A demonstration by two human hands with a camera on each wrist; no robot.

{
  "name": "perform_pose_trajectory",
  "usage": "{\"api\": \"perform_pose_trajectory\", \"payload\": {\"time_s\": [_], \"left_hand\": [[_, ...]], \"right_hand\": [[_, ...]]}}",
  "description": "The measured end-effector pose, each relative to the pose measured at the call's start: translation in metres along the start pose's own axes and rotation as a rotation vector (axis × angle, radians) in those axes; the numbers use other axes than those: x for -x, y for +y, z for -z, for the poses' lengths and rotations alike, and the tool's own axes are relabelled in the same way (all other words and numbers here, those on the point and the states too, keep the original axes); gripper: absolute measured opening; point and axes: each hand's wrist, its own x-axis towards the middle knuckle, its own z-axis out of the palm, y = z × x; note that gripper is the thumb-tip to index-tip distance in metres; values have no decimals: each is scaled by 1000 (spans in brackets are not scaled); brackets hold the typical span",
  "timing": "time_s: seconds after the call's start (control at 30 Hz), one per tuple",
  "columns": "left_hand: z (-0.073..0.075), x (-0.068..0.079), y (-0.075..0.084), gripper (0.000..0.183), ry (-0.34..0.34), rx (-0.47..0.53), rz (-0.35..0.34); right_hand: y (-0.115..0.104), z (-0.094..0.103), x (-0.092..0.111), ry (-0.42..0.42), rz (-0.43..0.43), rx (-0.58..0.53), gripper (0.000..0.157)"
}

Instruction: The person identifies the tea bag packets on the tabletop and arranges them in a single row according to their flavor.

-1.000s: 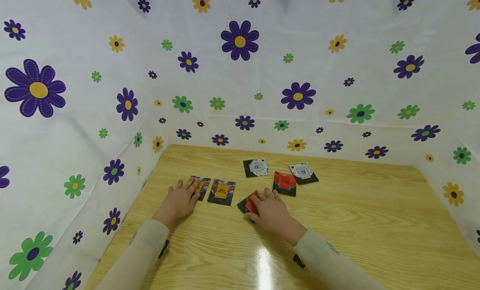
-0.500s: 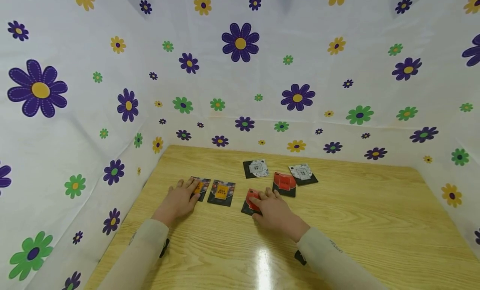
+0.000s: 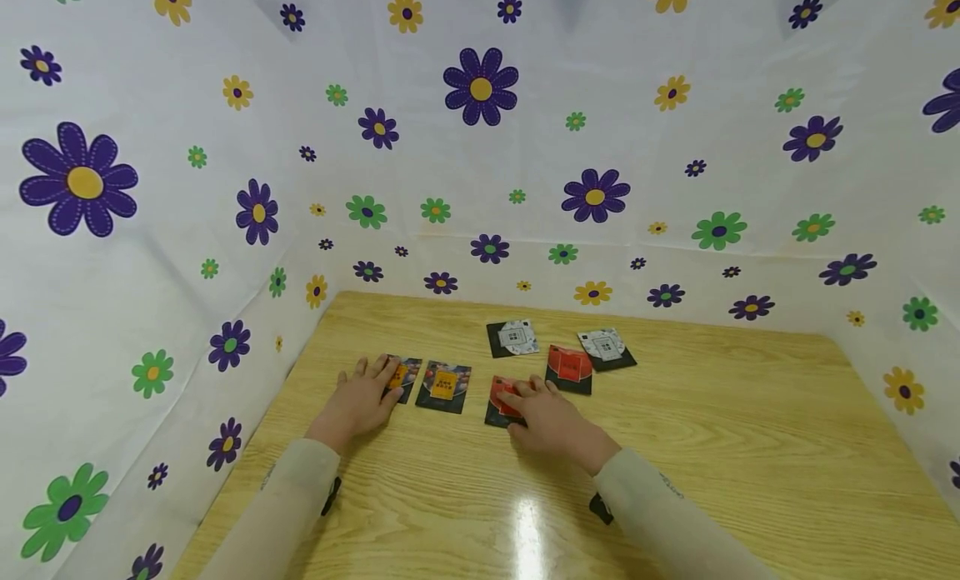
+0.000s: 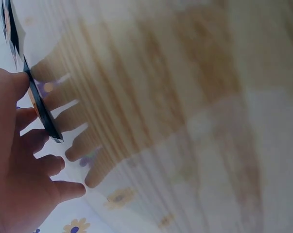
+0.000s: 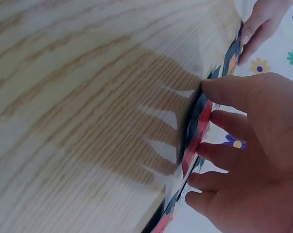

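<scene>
In the head view my left hand [image 3: 357, 403] rests with spread fingers on a flat square packet with a yellow label [image 3: 405, 379], partly covering it. A second yellow-labelled packet [image 3: 443, 387] lies just right of it. My right hand [image 3: 556, 422] touches a red-and-black packet [image 3: 502, 402] with its fingertips, the thumb at the near right side. Another red packet [image 3: 570, 368] lies beyond that hand. In the right wrist view the right hand [image 5: 263, 145] has fairly straight fingers over the red packet [image 5: 200, 127]. The left wrist view shows the left hand [image 4: 27, 160] at its packet's edge [image 4: 41, 104].
Two white-and-black packets, one at the back middle [image 3: 513, 337] and one at the back right [image 3: 607, 348], lie on the wooden table [image 3: 750, 447]. The right one nearly meets the far red packet. Flower-patterned white cloth [image 3: 420, 147] surrounds the table's back and sides.
The red packet under my right hand has turned from slanted to nearly square with the table and slid slightly away and right. My left hand has stayed on its packet.
</scene>
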Motion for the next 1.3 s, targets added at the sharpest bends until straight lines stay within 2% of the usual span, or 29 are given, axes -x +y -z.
{"api": "perform_pose_trajectory", "payload": {"time_s": [0.33, 0.57, 0.87, 1.3], "left_hand": [[-2, -1, 1, 70, 42, -25, 2], [-6, -5, -2, 74, -13, -1, 23], [-5, -7, -2, 76, -23, 17, 32], [-7, -8, -2, 77, -40, 23, 35]], "right_hand": [[3, -1, -4, -7, 32, -18, 57], [5, -1, -4, -6, 44, -37, 58], [6, 3, -2, -16, 50, -83, 59], [6, 3, -6, -39, 28, -85, 60]]}}
